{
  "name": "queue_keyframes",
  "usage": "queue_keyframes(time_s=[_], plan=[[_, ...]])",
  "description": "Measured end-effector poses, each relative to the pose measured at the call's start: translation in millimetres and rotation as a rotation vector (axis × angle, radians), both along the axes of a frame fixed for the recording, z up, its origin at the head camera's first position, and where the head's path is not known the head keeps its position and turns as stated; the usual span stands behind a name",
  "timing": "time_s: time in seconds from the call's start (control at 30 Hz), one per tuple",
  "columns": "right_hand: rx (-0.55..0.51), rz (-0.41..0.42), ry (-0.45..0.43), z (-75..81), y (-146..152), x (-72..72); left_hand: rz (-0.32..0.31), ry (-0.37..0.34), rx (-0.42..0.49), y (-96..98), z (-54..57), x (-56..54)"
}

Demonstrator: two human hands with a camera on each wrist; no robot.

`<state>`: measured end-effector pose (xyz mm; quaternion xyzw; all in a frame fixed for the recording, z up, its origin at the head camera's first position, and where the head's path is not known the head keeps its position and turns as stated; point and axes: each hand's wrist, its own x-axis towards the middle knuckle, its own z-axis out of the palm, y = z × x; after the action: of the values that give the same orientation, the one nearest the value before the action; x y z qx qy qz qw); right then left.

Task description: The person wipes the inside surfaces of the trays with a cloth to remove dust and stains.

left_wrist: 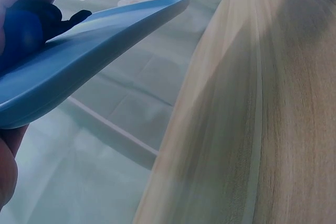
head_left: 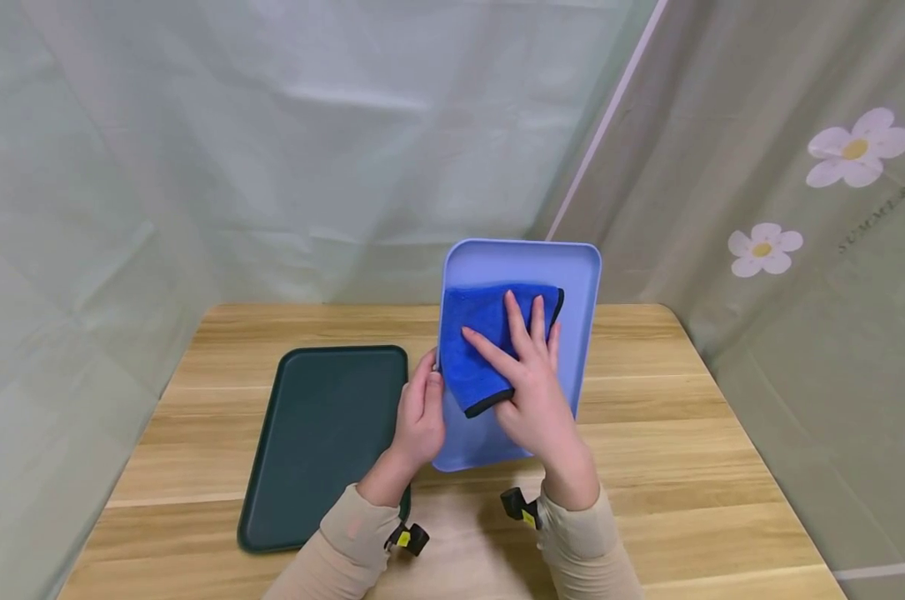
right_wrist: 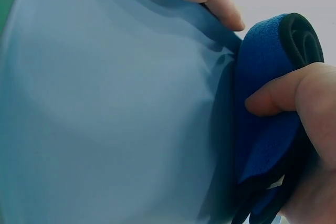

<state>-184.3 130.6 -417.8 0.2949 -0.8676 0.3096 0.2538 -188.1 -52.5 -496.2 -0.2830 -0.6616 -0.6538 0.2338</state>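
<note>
A light blue tray (head_left: 520, 262) is held tilted up above the table in the head view. My left hand (head_left: 420, 421) grips its left rim, the thumb on the front side. Against the tray's inner face lies a folded blue cloth (head_left: 482, 307) with black edging. My right hand (head_left: 535, 396) holds this cloth on the tray, fingers spread over its front. In the right wrist view, the right thumb (right_wrist: 273, 96) presses on the folded side of the cloth (right_wrist: 262, 145). The left wrist view shows the tray (left_wrist: 100, 51) from its edge, apart from the table.
A dark green tray (head_left: 332, 433) lies flat on the wooden table (head_left: 662, 433), left of the hands and partly behind the left forearm. Pale curtains (head_left: 310, 150) hang behind the table and along its sides, with white flowers (head_left: 856, 150) on the right one.
</note>
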Motion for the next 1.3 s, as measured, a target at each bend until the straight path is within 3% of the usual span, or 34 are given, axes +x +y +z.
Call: queue_keyframes(time_s=[0.33, 0.73, 1.3], plan=[[0.015, 0.010, -0.026, 1.9, -2, -1.0, 0.048, 0.011, 0.006, 0.1, 2.3, -1.7], [-0.022, -0.025, -0.016, 3.0, 12, -7.1, 0.096, -0.027, -0.017, -4.3, 4.6, -1.7], [-0.101, -0.068, -0.019, 0.9, 31, -10.2, 0.118, -0.020, 0.010, -7.7, 5.2, 0.6]])
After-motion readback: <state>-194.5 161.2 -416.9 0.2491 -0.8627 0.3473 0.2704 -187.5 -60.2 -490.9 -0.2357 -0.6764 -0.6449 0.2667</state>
